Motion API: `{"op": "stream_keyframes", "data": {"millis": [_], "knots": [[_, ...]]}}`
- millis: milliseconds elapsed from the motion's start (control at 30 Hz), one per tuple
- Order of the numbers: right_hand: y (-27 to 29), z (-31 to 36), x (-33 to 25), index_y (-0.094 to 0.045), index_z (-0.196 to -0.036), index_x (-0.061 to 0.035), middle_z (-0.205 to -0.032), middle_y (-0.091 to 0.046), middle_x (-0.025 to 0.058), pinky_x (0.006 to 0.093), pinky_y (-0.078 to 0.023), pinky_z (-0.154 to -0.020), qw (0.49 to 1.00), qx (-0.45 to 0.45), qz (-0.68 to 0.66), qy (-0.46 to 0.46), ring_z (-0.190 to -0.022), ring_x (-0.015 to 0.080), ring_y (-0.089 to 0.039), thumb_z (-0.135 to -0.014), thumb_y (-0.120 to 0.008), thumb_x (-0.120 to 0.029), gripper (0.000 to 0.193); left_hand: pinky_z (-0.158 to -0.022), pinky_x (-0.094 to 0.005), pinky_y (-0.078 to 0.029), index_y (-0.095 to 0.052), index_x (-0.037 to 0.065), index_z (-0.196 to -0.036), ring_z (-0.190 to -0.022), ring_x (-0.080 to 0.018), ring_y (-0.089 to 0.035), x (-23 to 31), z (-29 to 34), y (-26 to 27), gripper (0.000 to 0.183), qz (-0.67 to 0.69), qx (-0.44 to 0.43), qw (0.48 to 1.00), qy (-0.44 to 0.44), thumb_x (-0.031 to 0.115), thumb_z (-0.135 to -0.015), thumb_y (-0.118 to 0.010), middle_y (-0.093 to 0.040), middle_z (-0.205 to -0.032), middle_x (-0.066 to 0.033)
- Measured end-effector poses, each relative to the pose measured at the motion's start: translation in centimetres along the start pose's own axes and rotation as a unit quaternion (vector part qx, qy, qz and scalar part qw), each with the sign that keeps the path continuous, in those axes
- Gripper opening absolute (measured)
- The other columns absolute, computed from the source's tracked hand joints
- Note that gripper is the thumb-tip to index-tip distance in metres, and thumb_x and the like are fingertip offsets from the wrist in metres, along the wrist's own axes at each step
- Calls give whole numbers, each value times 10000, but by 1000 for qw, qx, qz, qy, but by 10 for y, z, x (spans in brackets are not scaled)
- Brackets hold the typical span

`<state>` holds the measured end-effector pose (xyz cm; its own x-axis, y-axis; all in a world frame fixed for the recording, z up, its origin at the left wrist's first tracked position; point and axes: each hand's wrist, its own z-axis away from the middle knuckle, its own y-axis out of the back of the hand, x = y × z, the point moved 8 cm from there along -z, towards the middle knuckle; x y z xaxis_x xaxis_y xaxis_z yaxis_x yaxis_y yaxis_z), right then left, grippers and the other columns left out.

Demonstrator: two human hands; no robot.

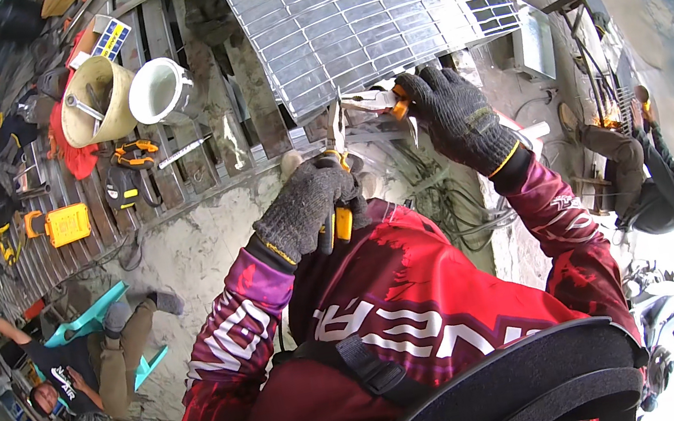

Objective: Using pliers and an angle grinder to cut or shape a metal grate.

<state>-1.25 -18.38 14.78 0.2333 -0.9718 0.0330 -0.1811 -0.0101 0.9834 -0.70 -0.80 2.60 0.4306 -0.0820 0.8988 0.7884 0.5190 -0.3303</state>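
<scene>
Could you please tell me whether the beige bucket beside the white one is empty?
Not empty: the beige bucket holds a metal wrench, visible through its open mouth.

A silvery wire mesh panel (383,11) of narrow rectangular cells fills the upper centre of the frame, tilted, its lower edge rising toward the right. Beneath its wires shows a shiny grey sheet (257,22). Just below that edge, near the centre, the steel-headed upright pliers (336,131) point upward, their yellow-and-black handles (partly covered) below. The orange-handled sideways pliers (372,101) point left, both tips close together; whether they bite wire is unclear.
</scene>
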Motion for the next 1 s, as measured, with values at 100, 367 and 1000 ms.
{"op": "stream_keyframes", "data": {"millis": [100,367,1000], "knots": [[4,-5,3,-577,-1188,-95,-1045,-593,148,475,-477,-813,1000,-5,-9,8,-981,367,-590,-865,-649,-118,331,-718,-394,-578,-559,-53,-978,-703,-255,-650,11,2,1,181,-105,14,992,-65,94,-874,-546,-622,-784,-138],[-4,-1,4,-559,-1238,-118,-1047,-595,130,469,-453,-839,1000,-10,-12,13,-1001,355,-566,-886,-646,-183,369,-675,-390,-570,-560,-67,-1026,-689,-263,-648,1,0,0,239,-47,14,996,-71,78,-836,-563,-617,-783,-146],[-10,6,4,-599,-1130,-97,-1009,-598,130,460,-481,-827,997,-30,-50,-52,-992,348,-594,-851,-662,-144,290,-789,-369,-537,-733,61,-733,-879,-246,-671,16,4,4,84,-120,4,992,-39,135,-735,-692,-680,-847,-104]]}}
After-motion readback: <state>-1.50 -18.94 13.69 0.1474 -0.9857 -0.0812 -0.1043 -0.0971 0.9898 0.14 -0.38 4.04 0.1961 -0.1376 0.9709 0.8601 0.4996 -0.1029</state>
